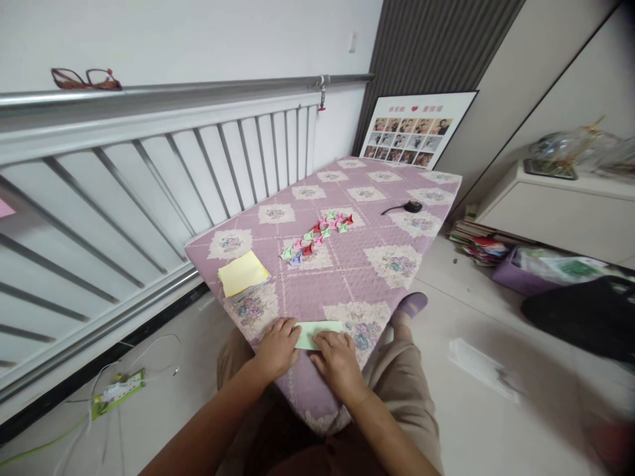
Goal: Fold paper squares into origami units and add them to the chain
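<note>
A light green sheet of paper point(306, 335), folded into a long strip, lies flat near the front corner of the table. My left hand point(278, 346) grips its left end, fingers together on the paper. My right hand point(337, 359) has its curled fingers on the lower edge, right of the middle, and thumb tucked in below. Fingertips of both hands partly hide the paper. Farther up the table sit several small folded paper pieces point(317, 236) in red, pink, green and blue, set in rows. A stack of square paper point(243, 273), yellow on top, rests to the left.
A purple flowered cloth point(317, 284) covers the table. A black object with a thin tail point(411, 206) lies toward the right. White railing point(163, 172) runs along the left side, with glasses point(86, 79) on top. A photo board point(414, 129) leans at the far end.
</note>
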Available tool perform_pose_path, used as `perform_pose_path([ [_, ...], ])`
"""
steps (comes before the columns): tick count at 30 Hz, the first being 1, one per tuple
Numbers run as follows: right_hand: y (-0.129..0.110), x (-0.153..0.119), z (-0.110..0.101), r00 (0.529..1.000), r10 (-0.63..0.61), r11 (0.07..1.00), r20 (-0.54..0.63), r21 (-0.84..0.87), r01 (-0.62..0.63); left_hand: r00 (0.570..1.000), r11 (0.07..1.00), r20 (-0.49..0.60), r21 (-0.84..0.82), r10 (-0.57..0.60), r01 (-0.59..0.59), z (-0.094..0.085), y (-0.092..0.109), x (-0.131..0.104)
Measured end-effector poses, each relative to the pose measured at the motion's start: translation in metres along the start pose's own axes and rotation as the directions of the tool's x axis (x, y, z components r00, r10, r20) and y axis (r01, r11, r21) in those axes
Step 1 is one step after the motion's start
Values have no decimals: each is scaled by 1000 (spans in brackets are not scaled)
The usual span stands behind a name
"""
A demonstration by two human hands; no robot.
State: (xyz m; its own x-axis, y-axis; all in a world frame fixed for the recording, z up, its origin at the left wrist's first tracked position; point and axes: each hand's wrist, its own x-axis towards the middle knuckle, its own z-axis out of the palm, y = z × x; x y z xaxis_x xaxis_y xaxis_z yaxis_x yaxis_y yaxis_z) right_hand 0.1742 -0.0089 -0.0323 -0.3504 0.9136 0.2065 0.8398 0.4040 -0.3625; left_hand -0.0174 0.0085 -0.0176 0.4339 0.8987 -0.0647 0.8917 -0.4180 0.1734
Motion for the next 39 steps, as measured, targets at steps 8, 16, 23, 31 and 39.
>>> perform_pose_path([
  [8,2,-9,9,999,-44,999,-30,9,45,991,998,-130,-67,-12,4,12,17,-17],
  [16,3,-31,13,994,10,1000,-112,7,-9,935,949,-227,-222,-273,223,29,35,-38],
  [23,-3,-23,9,982,116,987,-149,-98,-131,887,906,-224,-228,-404,356,24,30,-34],
  [31,-3,-13,8,977,165,967,-133,-171,-186,859,881,-203,-180,-469,438,28,29,-26],
  [39,-4,-14,2,981,157,971,-118,-165,-175,857,884,-219,-79,-466,460,25,37,-27],
])
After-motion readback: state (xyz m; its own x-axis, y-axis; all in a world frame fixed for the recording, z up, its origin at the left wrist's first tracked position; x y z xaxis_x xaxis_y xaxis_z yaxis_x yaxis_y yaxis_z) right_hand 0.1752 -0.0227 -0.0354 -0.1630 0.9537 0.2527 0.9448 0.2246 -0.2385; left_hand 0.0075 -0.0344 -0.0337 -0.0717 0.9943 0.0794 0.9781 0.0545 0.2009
